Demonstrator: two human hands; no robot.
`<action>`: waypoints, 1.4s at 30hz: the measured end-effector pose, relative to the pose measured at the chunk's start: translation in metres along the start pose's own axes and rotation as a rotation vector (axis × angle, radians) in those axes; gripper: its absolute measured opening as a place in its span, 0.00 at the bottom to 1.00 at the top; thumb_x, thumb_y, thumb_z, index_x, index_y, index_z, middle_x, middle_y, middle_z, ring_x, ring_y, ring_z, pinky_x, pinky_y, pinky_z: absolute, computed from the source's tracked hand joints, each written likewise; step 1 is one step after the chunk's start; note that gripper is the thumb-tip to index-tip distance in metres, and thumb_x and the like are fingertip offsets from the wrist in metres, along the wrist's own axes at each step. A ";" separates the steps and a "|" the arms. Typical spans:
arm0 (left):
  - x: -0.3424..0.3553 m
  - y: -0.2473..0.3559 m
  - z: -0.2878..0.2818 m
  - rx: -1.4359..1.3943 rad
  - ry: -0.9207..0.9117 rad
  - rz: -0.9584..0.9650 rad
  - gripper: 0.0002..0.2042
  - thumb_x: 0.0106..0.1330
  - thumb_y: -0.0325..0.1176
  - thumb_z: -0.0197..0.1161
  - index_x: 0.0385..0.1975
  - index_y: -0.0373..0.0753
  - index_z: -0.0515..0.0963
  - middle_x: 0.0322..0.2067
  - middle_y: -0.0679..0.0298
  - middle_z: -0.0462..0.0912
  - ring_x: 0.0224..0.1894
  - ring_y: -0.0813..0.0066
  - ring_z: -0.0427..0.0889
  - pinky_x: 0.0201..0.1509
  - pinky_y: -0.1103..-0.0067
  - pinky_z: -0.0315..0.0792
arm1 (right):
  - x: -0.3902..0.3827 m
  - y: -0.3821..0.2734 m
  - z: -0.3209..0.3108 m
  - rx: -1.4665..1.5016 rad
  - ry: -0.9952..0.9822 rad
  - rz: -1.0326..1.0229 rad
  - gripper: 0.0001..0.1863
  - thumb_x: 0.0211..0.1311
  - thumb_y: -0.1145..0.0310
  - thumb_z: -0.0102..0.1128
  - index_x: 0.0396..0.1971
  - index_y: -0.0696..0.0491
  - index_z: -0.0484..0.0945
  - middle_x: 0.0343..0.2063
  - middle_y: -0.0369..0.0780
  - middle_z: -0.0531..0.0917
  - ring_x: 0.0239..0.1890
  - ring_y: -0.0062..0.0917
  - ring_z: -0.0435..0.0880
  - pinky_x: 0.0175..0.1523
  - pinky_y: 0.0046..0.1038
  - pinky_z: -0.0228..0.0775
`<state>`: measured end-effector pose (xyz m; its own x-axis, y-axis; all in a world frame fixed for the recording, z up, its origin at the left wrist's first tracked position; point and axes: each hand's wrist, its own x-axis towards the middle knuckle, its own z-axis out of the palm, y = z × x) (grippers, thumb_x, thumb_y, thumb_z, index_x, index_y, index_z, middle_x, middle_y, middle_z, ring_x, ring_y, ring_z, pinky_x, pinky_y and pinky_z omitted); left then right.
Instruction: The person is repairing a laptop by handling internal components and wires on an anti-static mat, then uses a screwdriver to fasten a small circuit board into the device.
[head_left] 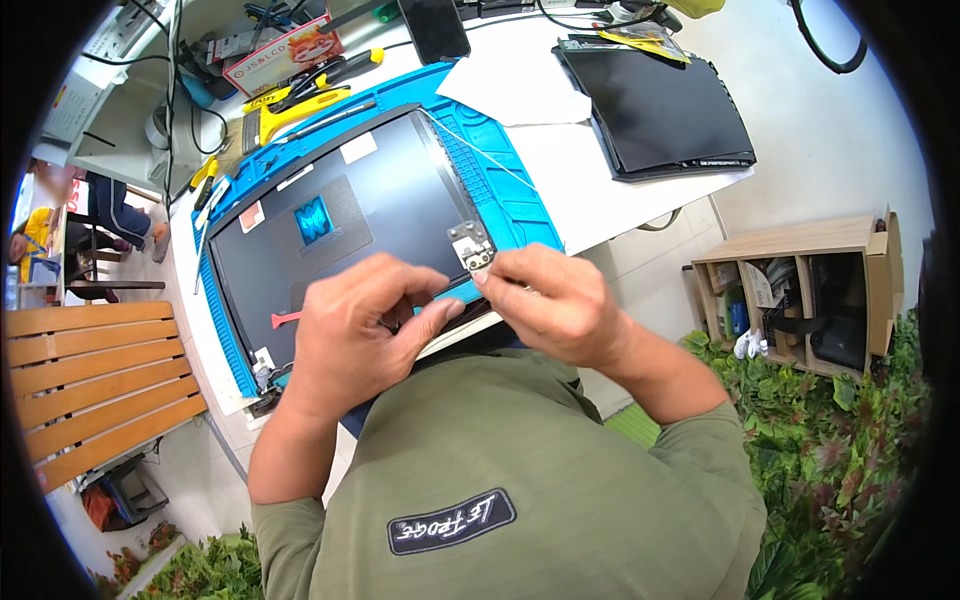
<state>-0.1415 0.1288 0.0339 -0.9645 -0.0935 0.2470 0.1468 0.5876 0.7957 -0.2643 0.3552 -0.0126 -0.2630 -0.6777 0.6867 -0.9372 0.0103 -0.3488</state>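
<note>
A wide dark panel like a laptop lid (400, 190) lies on a blue work mat (520, 195). A metal hinge piece (468, 243) sits at its near right corner. Beside that piece, my right hand (555, 305) pinches thumb and forefinger together; whatever is between the tips is too small to make out. My left hand (350, 325) is curled over the near edge of the panel, thumb and forefinger close together; what they grip is hidden. A small red pry tool (286, 319) lies on the panel left of my left hand.
Yellow-handled tools (300, 115) and a brush lie beyond the mat. White paper (515, 90) and a stack of dark panels (665, 110) are at the far right of the table. A phone (434, 30) rests at the back. A wooden shelf (785, 240) stands right, a slatted bench (100, 370) left.
</note>
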 end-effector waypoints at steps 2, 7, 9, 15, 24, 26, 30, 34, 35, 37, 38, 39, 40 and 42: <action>-0.010 -0.005 0.009 -0.001 -0.037 -0.059 0.09 0.65 0.28 0.85 0.40 0.37 0.91 0.31 0.63 0.89 0.26 0.76 0.87 0.30 0.78 0.78 | -0.015 -0.003 0.009 -0.016 0.009 0.031 0.14 0.57 0.82 0.74 0.44 0.64 0.89 0.42 0.42 0.87 0.36 0.34 0.89 0.40 0.32 0.84; -0.020 -0.013 0.032 0.045 -0.005 -0.031 0.08 0.65 0.25 0.84 0.41 0.37 0.91 0.34 0.63 0.91 0.28 0.77 0.90 0.32 0.79 0.81 | -0.029 -0.010 0.022 -0.004 0.046 0.086 0.14 0.56 0.84 0.79 0.44 0.64 0.90 0.39 0.42 0.88 0.33 0.31 0.88 0.35 0.31 0.81; -0.023 -0.018 0.037 0.020 -0.014 -0.016 0.09 0.66 0.26 0.84 0.42 0.36 0.91 0.34 0.62 0.92 0.29 0.74 0.91 0.33 0.78 0.82 | -0.034 -0.010 0.028 0.011 0.064 0.067 0.13 0.58 0.82 0.75 0.44 0.66 0.88 0.39 0.41 0.86 0.33 0.32 0.87 0.36 0.31 0.82; -0.034 -0.023 0.037 -0.225 -0.163 -0.324 0.07 0.72 0.28 0.80 0.45 0.33 0.91 0.33 0.59 0.94 0.30 0.72 0.92 0.36 0.78 0.83 | -0.043 -0.023 0.039 0.098 0.110 0.128 0.14 0.57 0.82 0.75 0.44 0.66 0.88 0.39 0.42 0.85 0.33 0.33 0.87 0.36 0.31 0.83; -0.031 -0.023 0.042 -0.116 -0.091 -0.250 0.07 0.71 0.28 0.80 0.45 0.35 0.92 0.35 0.58 0.94 0.32 0.71 0.93 0.37 0.77 0.84 | -0.045 -0.023 0.041 0.063 0.113 0.197 0.12 0.58 0.83 0.77 0.43 0.65 0.88 0.40 0.42 0.86 0.34 0.32 0.88 0.35 0.31 0.82; -0.030 -0.021 0.047 -0.053 -0.063 -0.193 0.09 0.70 0.27 0.81 0.46 0.36 0.91 0.36 0.59 0.94 0.33 0.72 0.93 0.36 0.77 0.85 | -0.046 -0.020 0.037 0.062 0.092 0.212 0.12 0.59 0.83 0.77 0.43 0.64 0.89 0.41 0.42 0.87 0.34 0.32 0.88 0.36 0.31 0.82; -0.024 -0.024 0.054 0.066 -0.037 -0.044 0.12 0.66 0.26 0.83 0.46 0.39 0.90 0.36 0.62 0.93 0.33 0.69 0.93 0.36 0.75 0.86 | -0.051 -0.015 0.032 0.068 0.070 0.229 0.11 0.60 0.83 0.78 0.42 0.63 0.89 0.42 0.42 0.87 0.35 0.32 0.88 0.37 0.31 0.82; -0.021 -0.035 0.062 0.186 0.026 0.163 0.14 0.62 0.23 0.84 0.46 0.41 0.91 0.38 0.62 0.93 0.32 0.69 0.92 0.34 0.75 0.84 | -0.053 -0.015 0.029 0.059 0.035 0.242 0.12 0.59 0.82 0.78 0.42 0.63 0.89 0.42 0.42 0.87 0.36 0.32 0.88 0.38 0.30 0.82; -0.021 -0.037 0.063 0.212 0.036 0.208 0.14 0.61 0.22 0.84 0.46 0.41 0.91 0.38 0.61 0.93 0.31 0.69 0.91 0.33 0.76 0.84 | -0.053 -0.015 0.029 0.059 0.040 0.244 0.12 0.58 0.82 0.78 0.42 0.63 0.89 0.42 0.42 0.87 0.36 0.32 0.88 0.38 0.30 0.82; -0.021 -0.043 0.067 0.234 0.039 0.267 0.15 0.59 0.21 0.84 0.45 0.41 0.91 0.39 0.61 0.93 0.32 0.67 0.92 0.34 0.75 0.84 | -0.054 -0.017 0.030 0.058 0.053 0.249 0.13 0.57 0.83 0.79 0.42 0.63 0.89 0.42 0.42 0.87 0.36 0.32 0.88 0.38 0.30 0.82; -0.021 -0.044 0.068 0.245 0.041 0.296 0.16 0.58 0.21 0.84 0.45 0.41 0.91 0.39 0.61 0.93 0.33 0.66 0.92 0.34 0.75 0.84 | -0.053 -0.018 0.031 0.065 0.060 0.242 0.13 0.56 0.83 0.79 0.42 0.63 0.89 0.43 0.42 0.87 0.36 0.32 0.88 0.38 0.30 0.83; -0.021 -0.045 0.067 0.258 0.036 0.314 0.16 0.58 0.21 0.84 0.45 0.40 0.91 0.39 0.61 0.93 0.33 0.66 0.92 0.34 0.74 0.85 | -0.052 -0.019 0.031 0.073 0.067 0.237 0.14 0.55 0.83 0.79 0.42 0.63 0.89 0.43 0.42 0.87 0.36 0.32 0.88 0.38 0.30 0.83; -0.022 -0.046 0.066 0.271 0.032 0.332 0.16 0.58 0.21 0.85 0.44 0.40 0.90 0.39 0.61 0.93 0.34 0.66 0.92 0.35 0.74 0.85 | -0.051 -0.019 0.032 0.080 0.075 0.232 0.14 0.54 0.83 0.79 0.42 0.63 0.89 0.43 0.42 0.87 0.36 0.32 0.88 0.38 0.31 0.83; -0.021 -0.046 0.067 0.287 0.044 0.364 0.15 0.56 0.21 0.84 0.43 0.39 0.90 0.39 0.62 0.92 0.33 0.67 0.91 0.35 0.74 0.84 | -0.052 -0.019 0.033 0.081 0.086 0.240 0.14 0.54 0.83 0.79 0.42 0.63 0.89 0.43 0.42 0.88 0.35 0.32 0.88 0.38 0.30 0.83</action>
<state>-0.1423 0.1575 -0.0453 -0.8504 0.1292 0.5101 0.4011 0.7865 0.4696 -0.2248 0.3663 -0.0625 -0.4971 -0.5981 0.6287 -0.8251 0.1017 -0.5557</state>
